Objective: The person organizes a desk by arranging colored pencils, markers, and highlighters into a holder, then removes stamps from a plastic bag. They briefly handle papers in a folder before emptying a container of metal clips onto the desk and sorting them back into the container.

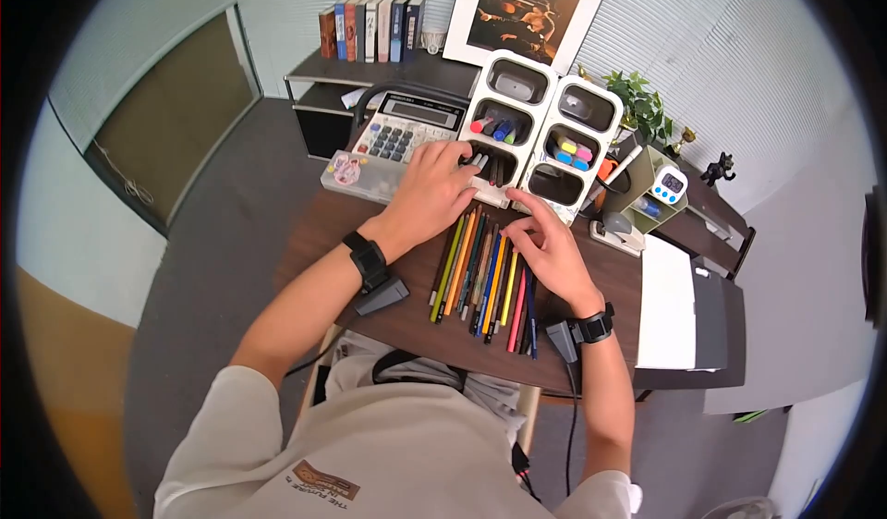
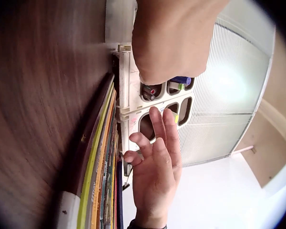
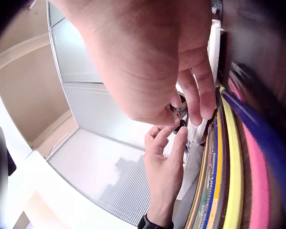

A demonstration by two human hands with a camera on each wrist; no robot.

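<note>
While the left hand conceals whatever it may grip, the right hand is loosely spread, empty.

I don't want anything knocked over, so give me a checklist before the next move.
1. Right hand empty: ok, nothing between its fingers in the left wrist view.
2. Left hand holding a pen: cannot tell, its fingertips are partly hidden at a lower compartment.
3. Pencils off the desk: not ok, they lie there side by side.
4. Pen organizers standing: ok.
5. Highlighters stowed: ok, in a middle compartment.
</note>
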